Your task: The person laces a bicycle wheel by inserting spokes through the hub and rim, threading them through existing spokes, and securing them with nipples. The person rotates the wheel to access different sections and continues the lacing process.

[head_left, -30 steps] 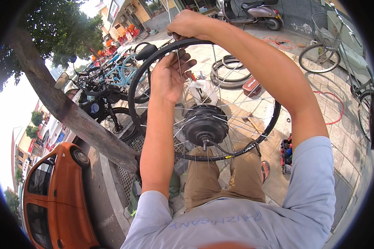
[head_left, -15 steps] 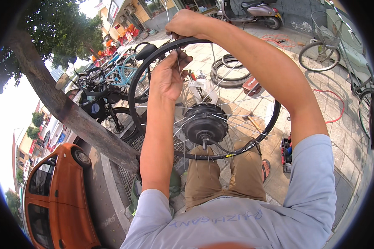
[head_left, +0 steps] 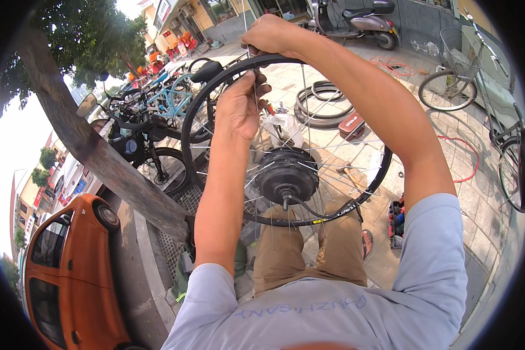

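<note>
A black bicycle wheel rim [head_left: 186, 125] stands tilted above my thighs, with a black hub motor [head_left: 287, 175] at its middle and a black cable [head_left: 315, 213] coming off the axle. Thin silver spokes run from the hub to the rim; several hang loose over my trousers. Inside the far left part of the rim, my left hand [head_left: 242, 105] pinches a spoke close to the rim. My right hand [head_left: 271, 35] is closed just outside the same spot, around a thin metal rod [head_left: 244, 14] that points upward. The rod's lower end is hidden by the fingers.
Behind the wheel lie black tyres [head_left: 321, 105], a reddish-brown case [head_left: 352, 126] and a hammer [head_left: 350, 175]. A toolbox [head_left: 396, 224] is by my right foot. Parked bicycles, a scooter [head_left: 361, 20], a tree trunk [head_left: 105, 154] and an orange car [head_left: 79, 274] surround me.
My view has shifted slightly. Both hands stay at the same part of the rim, keeping their grips on the spoke and the rod.
</note>
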Available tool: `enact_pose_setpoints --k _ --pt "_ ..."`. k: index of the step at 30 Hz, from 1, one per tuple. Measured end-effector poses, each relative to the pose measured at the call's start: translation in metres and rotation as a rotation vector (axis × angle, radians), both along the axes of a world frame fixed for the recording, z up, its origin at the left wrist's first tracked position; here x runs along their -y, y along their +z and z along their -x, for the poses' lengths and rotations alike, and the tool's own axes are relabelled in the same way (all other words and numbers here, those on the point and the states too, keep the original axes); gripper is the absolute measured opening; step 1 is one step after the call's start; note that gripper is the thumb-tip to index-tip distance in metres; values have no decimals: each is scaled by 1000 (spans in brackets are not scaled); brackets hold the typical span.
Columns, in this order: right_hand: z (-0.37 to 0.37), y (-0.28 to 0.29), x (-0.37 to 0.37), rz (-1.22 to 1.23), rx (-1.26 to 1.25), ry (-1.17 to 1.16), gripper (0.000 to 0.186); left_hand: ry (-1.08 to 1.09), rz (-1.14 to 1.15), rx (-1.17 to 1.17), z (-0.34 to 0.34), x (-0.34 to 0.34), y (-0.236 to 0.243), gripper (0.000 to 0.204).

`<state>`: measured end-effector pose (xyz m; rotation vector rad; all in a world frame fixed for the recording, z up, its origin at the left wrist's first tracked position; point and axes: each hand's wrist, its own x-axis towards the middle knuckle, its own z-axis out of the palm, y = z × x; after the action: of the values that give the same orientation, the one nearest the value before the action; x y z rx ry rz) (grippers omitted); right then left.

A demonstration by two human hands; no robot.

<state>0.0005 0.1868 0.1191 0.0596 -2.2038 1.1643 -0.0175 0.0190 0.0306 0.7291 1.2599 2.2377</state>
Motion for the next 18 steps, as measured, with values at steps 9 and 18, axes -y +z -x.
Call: enact_pose_setpoints --k 9,18 --pt "0 1 0 -85 -8 -94 24 -53 -79 -93 1 3 -11 13" --pt "-3 1 2 -39 -3 -114 24 -81 2 -132 5 1 1 19"
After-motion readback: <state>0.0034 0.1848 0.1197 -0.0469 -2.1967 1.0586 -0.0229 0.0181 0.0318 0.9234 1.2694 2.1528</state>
